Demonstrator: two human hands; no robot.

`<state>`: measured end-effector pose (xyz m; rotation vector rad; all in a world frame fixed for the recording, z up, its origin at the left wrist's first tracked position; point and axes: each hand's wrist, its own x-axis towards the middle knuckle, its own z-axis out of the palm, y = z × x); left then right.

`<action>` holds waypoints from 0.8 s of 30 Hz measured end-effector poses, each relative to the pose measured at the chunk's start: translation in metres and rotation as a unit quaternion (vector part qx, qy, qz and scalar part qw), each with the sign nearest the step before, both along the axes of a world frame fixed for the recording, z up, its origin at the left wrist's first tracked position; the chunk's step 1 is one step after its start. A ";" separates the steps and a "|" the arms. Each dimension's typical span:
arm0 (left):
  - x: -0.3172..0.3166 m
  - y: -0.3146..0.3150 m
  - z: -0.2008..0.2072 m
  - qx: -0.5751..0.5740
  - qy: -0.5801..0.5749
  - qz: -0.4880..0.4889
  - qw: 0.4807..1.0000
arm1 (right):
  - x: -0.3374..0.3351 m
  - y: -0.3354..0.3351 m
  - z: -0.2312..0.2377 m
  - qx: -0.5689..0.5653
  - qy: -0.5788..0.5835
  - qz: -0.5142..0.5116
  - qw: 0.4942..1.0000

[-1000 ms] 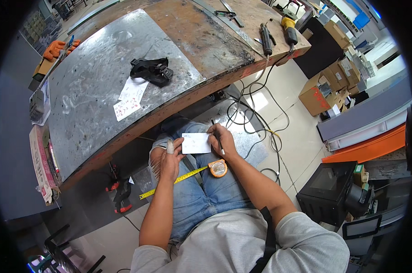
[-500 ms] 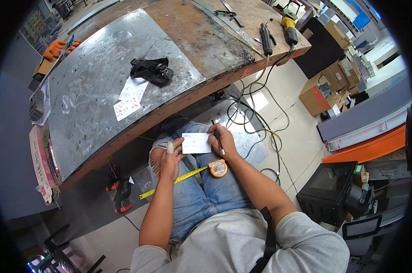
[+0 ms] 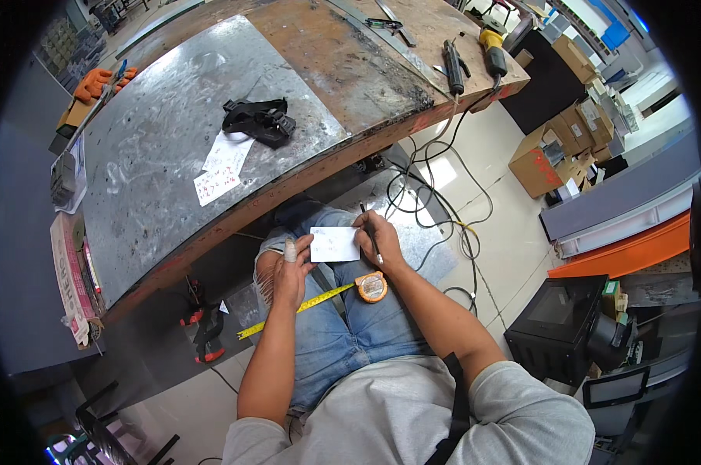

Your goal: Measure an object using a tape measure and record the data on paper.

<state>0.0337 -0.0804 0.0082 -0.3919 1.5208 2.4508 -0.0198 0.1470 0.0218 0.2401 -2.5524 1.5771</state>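
Note:
Over my lap, a small white sheet of paper (image 3: 335, 245) with faint marks is pinched at its left edge by my left hand (image 3: 293, 273). A light wrapping covers one of that hand's fingers. My right hand (image 3: 387, 244) is at the sheet's right edge, closed round a slim dark pen (image 3: 377, 249) with a pale lower end. An orange-rimmed tape measure (image 3: 372, 287) rests on my jeans between my forearms. Its yellow blade (image 3: 321, 297) is pulled out to the left and runs beneath my left forearm.
Ahead stands a workbench with a metal sheet (image 3: 156, 147), black straps (image 3: 259, 122) and written papers (image 3: 220, 177). A yellow-and-black power tool (image 3: 492, 51) lies at its right end. Cables (image 3: 443, 198) loop down to the floor. Right of me is a black box-shaped appliance (image 3: 556, 322).

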 end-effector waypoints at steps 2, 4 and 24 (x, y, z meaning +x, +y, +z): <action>0.000 0.000 -0.001 -0.002 0.009 -0.001 1.000 | 0.000 0.001 -0.003 0.002 -0.004 0.004 1.000; -0.001 -0.001 -0.003 0.002 0.008 -0.014 1.000 | -0.001 0.000 -0.005 0.006 0.024 0.000 1.000; 0.000 -0.003 -0.004 0.015 0.011 -0.008 1.000 | 0.001 -0.003 0.002 -0.017 -0.006 -0.006 1.000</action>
